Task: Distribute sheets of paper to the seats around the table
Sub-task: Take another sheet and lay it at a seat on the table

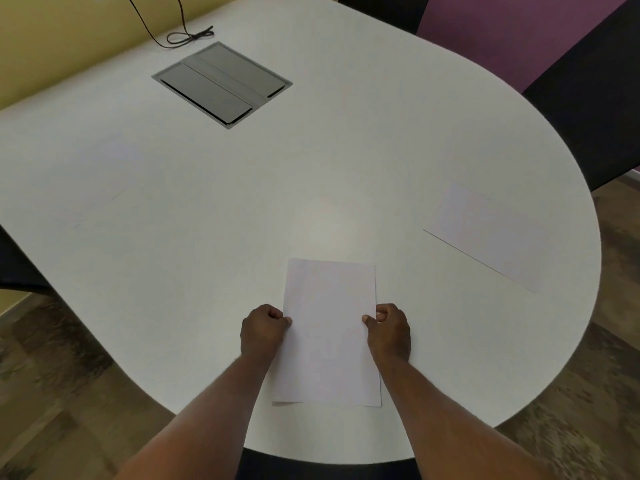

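head view: both hands pinch one stack of paper [329, 330] at its long edges, the left hand [263, 329] clamped on the left edge, the right hand [389, 330] on the right. the stack lies near the table's [207, 209] rounded near edge, a lower sheet's corner peeking out at its bottom left. another sheet [485, 233] lies flat well apart to the right, near the curved rim. wide bare tabletop stretches ahead. a closed grey cable box [221, 83] sits recessed farther back; its contents are hidden. a black cable [187, 36] lies beyond it.
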`<state>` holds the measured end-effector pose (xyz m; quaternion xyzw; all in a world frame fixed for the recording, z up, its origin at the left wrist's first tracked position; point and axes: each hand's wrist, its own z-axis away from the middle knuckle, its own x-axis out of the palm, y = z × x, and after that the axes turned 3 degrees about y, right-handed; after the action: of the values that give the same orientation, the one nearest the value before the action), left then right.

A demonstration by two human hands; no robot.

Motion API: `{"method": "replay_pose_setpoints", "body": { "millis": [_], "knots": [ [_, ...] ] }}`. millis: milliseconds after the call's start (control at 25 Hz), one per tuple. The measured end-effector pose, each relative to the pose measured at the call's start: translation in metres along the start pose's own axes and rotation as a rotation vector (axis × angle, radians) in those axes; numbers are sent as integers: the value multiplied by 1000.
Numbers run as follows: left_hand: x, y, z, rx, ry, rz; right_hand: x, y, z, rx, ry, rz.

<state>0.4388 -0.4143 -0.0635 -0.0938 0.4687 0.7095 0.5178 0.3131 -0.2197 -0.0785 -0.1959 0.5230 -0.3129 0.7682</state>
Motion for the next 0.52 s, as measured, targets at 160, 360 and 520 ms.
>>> {"method": "replay_pose_setpoints", "body": {
  "millis": [160, 360, 520],
  "knots": [
    [4, 1, 1, -5, 31, -11, 3, 1, 1, -40, 25, 17],
    [4, -2, 1, 26, 16, -26, 3, 3, 0, -50, 17, 14],
    [-2, 3, 7, 44, 46, -14, -9, 2, 6, -71, 13, -22]
  ]
}}
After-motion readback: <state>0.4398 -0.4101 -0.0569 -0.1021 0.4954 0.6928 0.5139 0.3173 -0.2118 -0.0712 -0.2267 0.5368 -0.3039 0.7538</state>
